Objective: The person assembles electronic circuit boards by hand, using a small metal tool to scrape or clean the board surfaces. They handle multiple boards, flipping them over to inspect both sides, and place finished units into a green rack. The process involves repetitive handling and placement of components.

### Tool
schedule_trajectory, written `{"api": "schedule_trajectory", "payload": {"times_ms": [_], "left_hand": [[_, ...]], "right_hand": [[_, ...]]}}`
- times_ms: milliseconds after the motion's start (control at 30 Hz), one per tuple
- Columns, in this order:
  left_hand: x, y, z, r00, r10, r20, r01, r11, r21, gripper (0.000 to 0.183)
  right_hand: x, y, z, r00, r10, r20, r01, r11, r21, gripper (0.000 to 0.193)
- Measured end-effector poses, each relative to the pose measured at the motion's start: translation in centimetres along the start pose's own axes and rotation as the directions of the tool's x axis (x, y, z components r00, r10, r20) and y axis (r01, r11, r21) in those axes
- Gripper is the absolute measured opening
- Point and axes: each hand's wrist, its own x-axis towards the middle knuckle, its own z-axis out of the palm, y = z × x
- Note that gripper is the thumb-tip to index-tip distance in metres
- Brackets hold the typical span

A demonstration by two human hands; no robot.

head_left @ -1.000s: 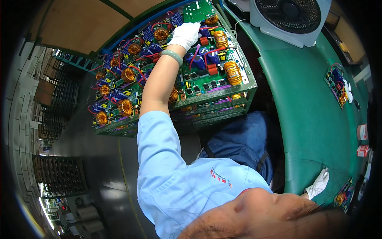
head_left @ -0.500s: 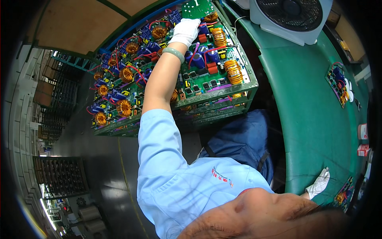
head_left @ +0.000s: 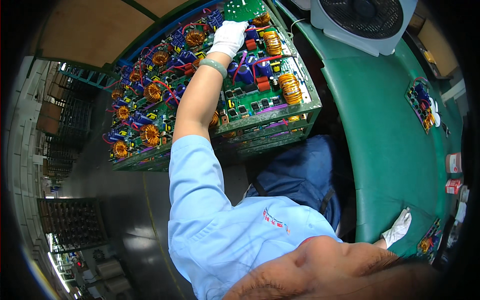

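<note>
My left hand, in a white glove, reaches over a green metal rack filled with circuit boards. These carry copper coils, blue capacitors and red wires. Its fingers are curled closed beside a flat green board section with white specks; the fingertips are hidden, so what they grip cannot be made out. On the far side of my body, my right hand, also gloved in white, rests with fingers stretched on the green-covered bench. A small circuit board lies next to it.
A grey box fan stands at the far end of the bench. Another circuit board lies near its right edge, with small boxes farther down. Behind the rack stands a brown panel; more racks line the left.
The view has shifted slightly, so everything sits a little farther left. My left hand stays at the same spot over the rack, and my right hand remains on the bench.
</note>
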Motion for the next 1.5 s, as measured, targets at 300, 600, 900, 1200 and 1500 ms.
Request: {"api": "schedule_trajectory", "payload": {"times_ms": [300,600,900,1200,1500], "left_hand": [[-0.8,0.7,-0.8,0.997,-0.080,-0.014,0.079,0.997,-0.022,0.026],[-0.4,1.5,-1.2,0.996,-0.045,0.076,0.044,0.999,0.018,0.037],[-1.7,0.6,-2.1,0.997,0.015,0.075,-0.009,0.997,-0.081,0.050],[-2.4,0.0,-2.4,0.992,0.036,0.123,-0.016,0.987,-0.158,0.059],[-2.3,0.7,-2.9,0.991,0.041,0.130,-0.022,0.989,-0.148,0.060]], "right_hand": [[-0.2,-1.5,-0.8,0.999,-0.027,0.027,0.027,1.000,-0.001,0.055],[-0.8,-1.8,-1.1,1.000,-0.029,0.012,0.028,0.998,0.058,0.052],[-0.6,-1.7,-0.9,0.998,-0.057,0.013,0.054,0.990,0.132,0.047],[0.2,-0.7,-0.2,0.997,-0.075,0.023,0.069,0.981,0.180,0.046],[-1.0,-2.3,-1.3,0.998,-0.062,0.007,0.059,0.972,0.227,0.043]]}}
